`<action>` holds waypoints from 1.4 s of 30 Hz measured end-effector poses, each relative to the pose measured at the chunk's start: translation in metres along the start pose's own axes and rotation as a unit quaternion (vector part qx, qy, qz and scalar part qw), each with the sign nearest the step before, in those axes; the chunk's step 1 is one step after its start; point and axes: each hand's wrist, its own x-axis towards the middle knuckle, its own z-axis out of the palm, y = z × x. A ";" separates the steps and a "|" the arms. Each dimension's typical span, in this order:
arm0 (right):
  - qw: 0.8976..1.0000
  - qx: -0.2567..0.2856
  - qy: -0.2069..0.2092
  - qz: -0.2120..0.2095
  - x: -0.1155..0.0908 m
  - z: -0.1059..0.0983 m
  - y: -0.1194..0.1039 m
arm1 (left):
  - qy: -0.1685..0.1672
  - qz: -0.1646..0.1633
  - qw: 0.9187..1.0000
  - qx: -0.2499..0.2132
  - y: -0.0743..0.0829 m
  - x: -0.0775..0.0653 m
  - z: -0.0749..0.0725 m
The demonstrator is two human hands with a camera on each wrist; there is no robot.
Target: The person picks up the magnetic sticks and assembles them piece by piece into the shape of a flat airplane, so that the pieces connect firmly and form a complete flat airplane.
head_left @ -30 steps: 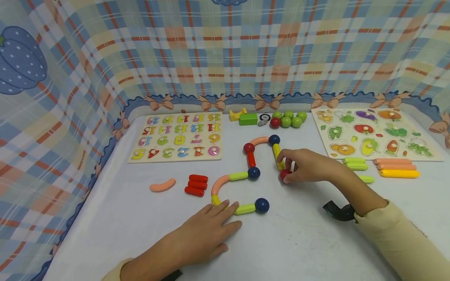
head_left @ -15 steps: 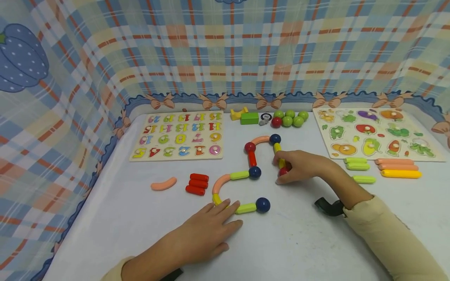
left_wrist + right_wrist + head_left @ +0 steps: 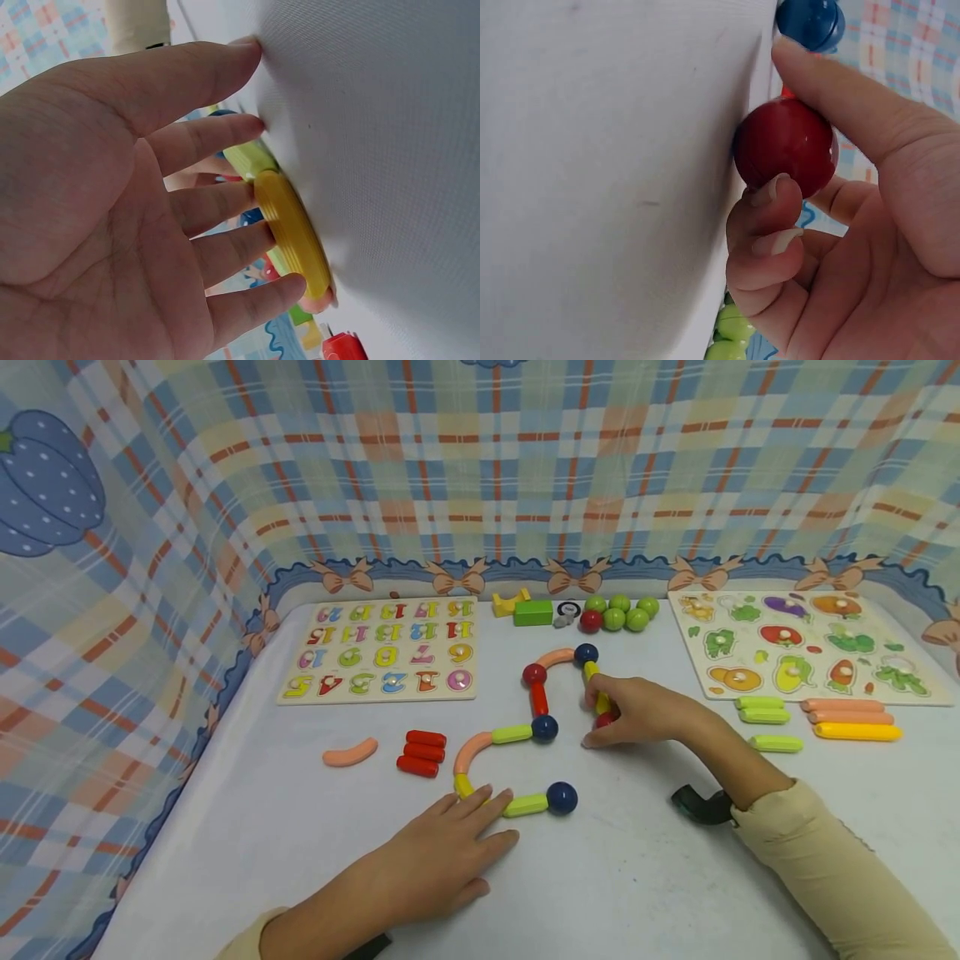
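Note:
My right hand (image 3: pixel 637 710) curls its thumb and fingers round a red ball (image 3: pixel 784 146) at the near end of a yellow stick (image 3: pixel 592 672). The stick's far end meets a blue ball (image 3: pixel 586 653), joined by a curved pink stick to another red ball (image 3: pixel 534 674). From there a red stick runs down to a blue ball (image 3: pixel 544 728), and the chain bends through green, pink and yellow sticks. My left hand (image 3: pixel 438 860) lies with straight fingers, fingertips against the curved yellow stick (image 3: pixel 292 232). Beyond it a green stick (image 3: pixel 527 805) ends in a blue ball (image 3: pixel 562 798).
Left of the chain lie several red sticks (image 3: pixel 422 753) and a curved pink stick (image 3: pixel 350 752). A number puzzle board (image 3: pixel 378 697) and a vegetable puzzle board (image 3: pixel 693 652) stand at the back. Between them are green balls (image 3: pixel 637 619) and a green block (image 3: pixel 533 613). Loose green sticks (image 3: pixel 776 743) lie right.
My right hand has closed in on the red ball and shifted it slightly left and away from me, with the yellow stick swinging along. My left hand has stayed in place.

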 end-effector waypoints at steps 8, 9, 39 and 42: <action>1.000 -0.009 0.011 -0.004 0.001 0.000 0.001 | 0.004 0.001 1.000 0.003 0.001 0.000 0.001; 1.000 -0.009 0.011 -0.006 0.001 -0.001 0.002 | 0.004 0.001 1.000 0.003 0.001 0.000 0.001; 0.959 -0.061 -0.040 -0.275 0.070 0.010 -0.096 | -0.012 0.035 0.999 0.016 0.017 -0.006 0.002; 0.945 -0.114 -0.078 -0.297 0.081 0.022 -0.117 | -0.019 0.044 0.999 0.015 0.018 -0.007 0.003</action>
